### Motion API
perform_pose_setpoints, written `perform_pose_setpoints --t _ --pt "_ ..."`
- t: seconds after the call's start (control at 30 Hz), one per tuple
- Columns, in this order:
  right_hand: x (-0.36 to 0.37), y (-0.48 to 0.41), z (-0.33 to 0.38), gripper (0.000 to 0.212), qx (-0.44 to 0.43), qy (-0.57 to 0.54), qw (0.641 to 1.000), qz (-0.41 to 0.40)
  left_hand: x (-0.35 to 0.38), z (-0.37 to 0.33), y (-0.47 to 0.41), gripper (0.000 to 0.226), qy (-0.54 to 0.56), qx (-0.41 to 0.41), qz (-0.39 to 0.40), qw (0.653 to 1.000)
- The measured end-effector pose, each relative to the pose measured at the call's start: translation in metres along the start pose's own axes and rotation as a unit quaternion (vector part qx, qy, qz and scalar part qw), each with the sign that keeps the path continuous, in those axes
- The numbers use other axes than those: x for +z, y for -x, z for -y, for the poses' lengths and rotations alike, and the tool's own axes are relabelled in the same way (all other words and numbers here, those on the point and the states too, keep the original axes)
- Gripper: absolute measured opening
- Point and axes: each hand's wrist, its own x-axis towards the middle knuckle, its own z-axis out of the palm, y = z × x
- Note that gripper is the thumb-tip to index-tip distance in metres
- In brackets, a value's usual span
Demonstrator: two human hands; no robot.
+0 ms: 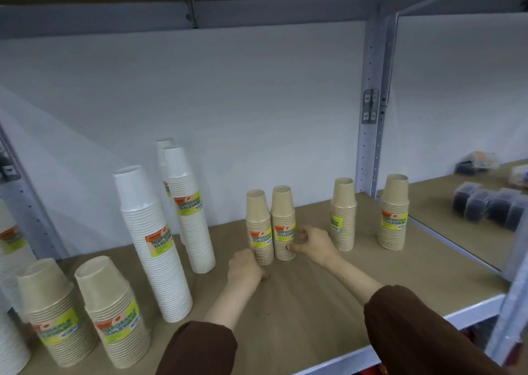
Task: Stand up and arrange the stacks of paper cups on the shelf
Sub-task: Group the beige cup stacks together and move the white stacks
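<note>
Shelf (328, 303) of brown board, bounded at the front by a pale metal edge and at the right by a grey perforated upright (371, 117); a white back panel (228, 103) closes the rear. Open board is seen in front of the hands, between the middle pair of stacks and the two stacks to the right, and along the back panel behind them.

Stacks of cups are all shown upright, mouths down. Six short brown stacks are counted: two large in view at the near left (57, 311) (114, 317), a touching pair in the middle (258, 226) (283, 221), and two set apart at the right (343, 213) (393, 211). Three tall white stacks are counted within the bay (154, 246) (191, 209) (164, 146), the last mostly hidden behind the second; further white stacks are cut off at the left edge.

Left hand (245, 266) is curled against the base of the left middle stack; a firm grasp cannot be confirmed. Right hand (311, 243) is loosely curled, fingertips touching the lower side of the right middle stack.

Dark packaged items (491, 206) are seen on the neighbouring shelf at the right.
</note>
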Motion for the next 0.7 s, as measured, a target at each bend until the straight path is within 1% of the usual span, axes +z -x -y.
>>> perform_pose_setpoints --t 0.1,0.17,0.33,0.5,0.63,0.7 --pt "-0.010 0.014 -0.005 0.056 -0.009 0.022 0.999 -0.022 0.009 -0.013 0.010 0.042 -0.029 0.052 -0.013 0.998" --pt "-0.021 0.024 -0.009 0.051 -0.012 0.029 0.998 -0.048 0.014 -0.026 0.019 0.036 -0.022 0.088 -0.016 0.996" --pt "-0.057 0.047 -0.024 0.041 -0.001 0.035 0.992 -0.124 0.025 -0.066 0.033 0.030 -0.010 0.169 -0.025 0.985" --pt "-0.097 0.053 -0.043 0.040 0.037 0.020 0.979 -0.201 0.030 -0.102 0.034 0.044 0.055 0.242 -0.054 0.967" --pt "-0.121 0.048 -0.060 0.042 0.063 0.001 0.969 -0.240 0.032 -0.119 0.018 0.055 0.087 0.249 -0.066 0.962" --pt "-0.132 0.043 -0.067 0.047 0.074 -0.007 0.965 -0.251 0.031 -0.126 0.011 0.060 0.103 0.255 -0.059 0.960"
